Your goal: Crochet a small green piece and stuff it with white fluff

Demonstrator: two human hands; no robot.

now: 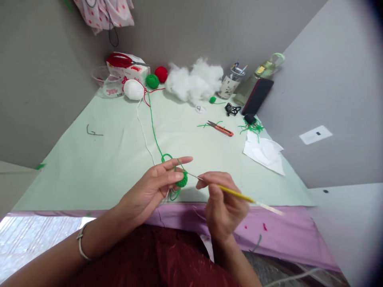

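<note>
My left hand (158,179) pinches a small green crochet piece (182,180) between thumb and fingers, its index finger stretched out with green yarn over it. In my right hand (223,199) is a crochet hook (236,193) with a yellow handle, held like a pen. The hook's metal tip reaches the upper edge of the crochet piece. From my left hand a strand of green yarn (153,123) runs back across the table to a green yarn ball (152,81). A white strand (144,135) leads to a white yarn ball (133,89).
Along the back stand a clear plastic tub (107,83), red-handled scissors (122,60) on a box, a red yarn ball (161,74), white stuffing (194,81), a pen cup (229,83) and a phone (257,95). Orange thread snips (221,128) and white paper (263,151) lie to the right.
</note>
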